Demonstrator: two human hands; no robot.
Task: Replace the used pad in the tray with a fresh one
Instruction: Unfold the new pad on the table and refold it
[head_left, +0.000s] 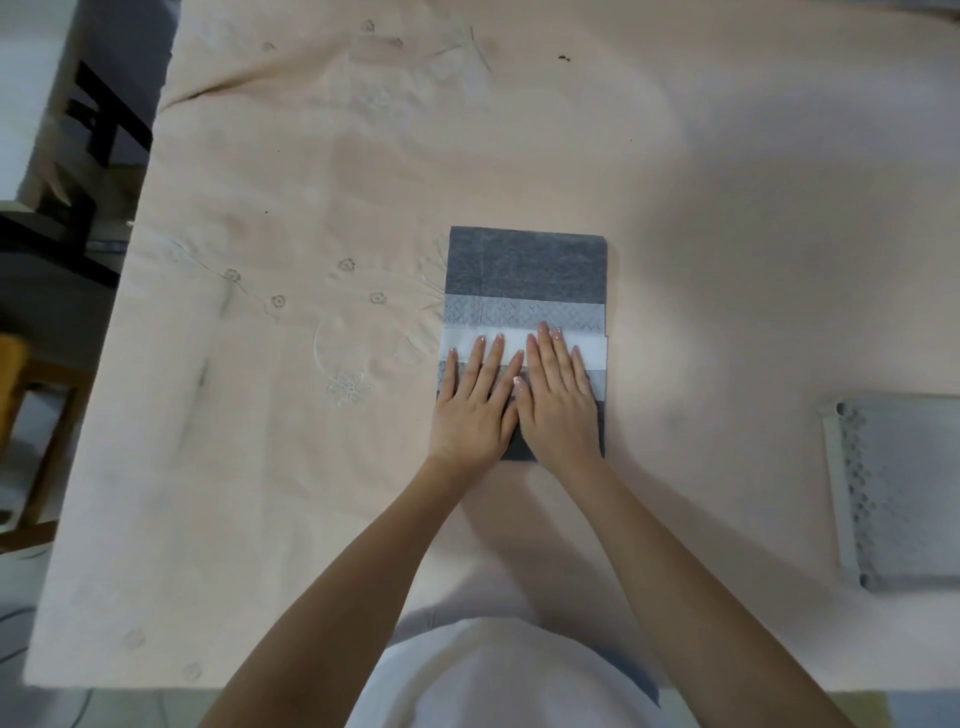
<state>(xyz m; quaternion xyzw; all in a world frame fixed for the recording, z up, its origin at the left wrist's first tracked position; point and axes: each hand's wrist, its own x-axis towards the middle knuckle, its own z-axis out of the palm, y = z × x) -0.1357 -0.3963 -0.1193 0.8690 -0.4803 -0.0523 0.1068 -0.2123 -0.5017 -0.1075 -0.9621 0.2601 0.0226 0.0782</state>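
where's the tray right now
In the head view the tray sits at the far right edge of the table, partly cut off, to the right of the folded pad under both hands.

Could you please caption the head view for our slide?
Both hands, left and right, press flat on a folded grey pad on the table; tray at right.

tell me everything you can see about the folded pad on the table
The folded pad lies flat on the pink tablecloth, a rectangle with dark grey felt-like panels, lighter quilted grey strips and a white band across the middle. Both hands, left hand and right hand, press palms down on its near half.
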